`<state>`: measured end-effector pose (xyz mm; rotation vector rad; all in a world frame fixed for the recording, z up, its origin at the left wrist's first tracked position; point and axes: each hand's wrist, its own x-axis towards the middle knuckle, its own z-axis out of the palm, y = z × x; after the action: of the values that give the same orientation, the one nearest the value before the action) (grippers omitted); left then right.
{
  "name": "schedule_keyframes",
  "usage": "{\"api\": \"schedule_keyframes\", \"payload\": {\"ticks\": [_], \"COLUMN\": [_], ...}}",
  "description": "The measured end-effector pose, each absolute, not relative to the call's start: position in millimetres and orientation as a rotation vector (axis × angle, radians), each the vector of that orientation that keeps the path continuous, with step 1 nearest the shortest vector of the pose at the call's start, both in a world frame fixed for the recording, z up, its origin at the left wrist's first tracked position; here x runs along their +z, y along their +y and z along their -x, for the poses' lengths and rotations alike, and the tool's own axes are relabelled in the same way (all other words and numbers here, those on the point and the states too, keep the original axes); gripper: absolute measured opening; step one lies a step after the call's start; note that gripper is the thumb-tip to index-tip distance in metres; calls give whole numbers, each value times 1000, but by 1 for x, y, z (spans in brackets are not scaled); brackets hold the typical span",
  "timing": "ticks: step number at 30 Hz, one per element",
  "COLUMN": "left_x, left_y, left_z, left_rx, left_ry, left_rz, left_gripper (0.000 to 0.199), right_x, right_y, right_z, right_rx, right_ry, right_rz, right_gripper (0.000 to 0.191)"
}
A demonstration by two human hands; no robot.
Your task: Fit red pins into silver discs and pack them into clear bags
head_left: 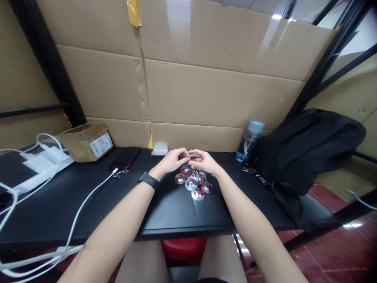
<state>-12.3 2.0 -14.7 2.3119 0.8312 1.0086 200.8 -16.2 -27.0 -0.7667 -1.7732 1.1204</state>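
Several small silver metal discs (191,184) with red cords lie in a loose pile on the black table (173,216). At the pile's far edge my left hand (173,159) and my right hand (204,160) meet, fingertips close together and fingers curled. A bit of red cord shows between them, at the thumbs and fingers. Both hands are closed around this red cord; whether a disc hangs on it is hidden by the fingers. A dark watch band is on my left wrist.
To the left are a cardboard box (85,143), a dark phone (125,158), white cables and a power strip (44,169). A small white block (160,148) stands behind. At right are a water bottle (249,140), keys and a black backpack (309,149). Cardboard walls the back.
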Motion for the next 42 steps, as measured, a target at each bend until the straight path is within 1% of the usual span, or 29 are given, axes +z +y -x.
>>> {"api": "schedule_keyframes", "payload": {"ticks": [4,7,9,11,13,15,19,25,32,39,42], "left_x": [-16,-14,-15,-21,-28,-36,-44,-43,-45,-50,-51], "left_y": [2,5,9,16,24,31,40,44,44,43,45], "left_z": [8,15,23,31,39,45,51,57,58,52,50], "left_rx": [1088,1059,1011,960,932,896,782,661,576,617,625], "left_ry": [834,965,1110,1216,1247,1248,1246,1248,1239,1388,1418], "left_rz": [-2266,-2334,-2403,-2446,-2459,-2483,-2545,-2577,-2550,-2700,-2711], "left_gripper": [15,12,8,7,7,9,13,15,14,23,27], "right_x": [-31,-34,-36,-38,-40,-44,-52,-57,-52,-43,-36], "right_y": [-14,-7,-1,5,10,15,20,21,18,13,6], "right_z": [-200,-208,-216,-228,-242,-257,-279,-289,-285,-273,-258], "right_rx": [1102,1008,860,632,387,257,266,334,366,290,301], "right_ry": [-1700,-1735,-1760,-1775,-1802,-1831,-1811,-1919,-1984,-1993,-2038], "right_rz": [810,911,1009,1153,1330,1497,1707,1762,1749,1661,1525], "right_gripper": [54,51,46,42,40,41,45,25,19,28,25]}}
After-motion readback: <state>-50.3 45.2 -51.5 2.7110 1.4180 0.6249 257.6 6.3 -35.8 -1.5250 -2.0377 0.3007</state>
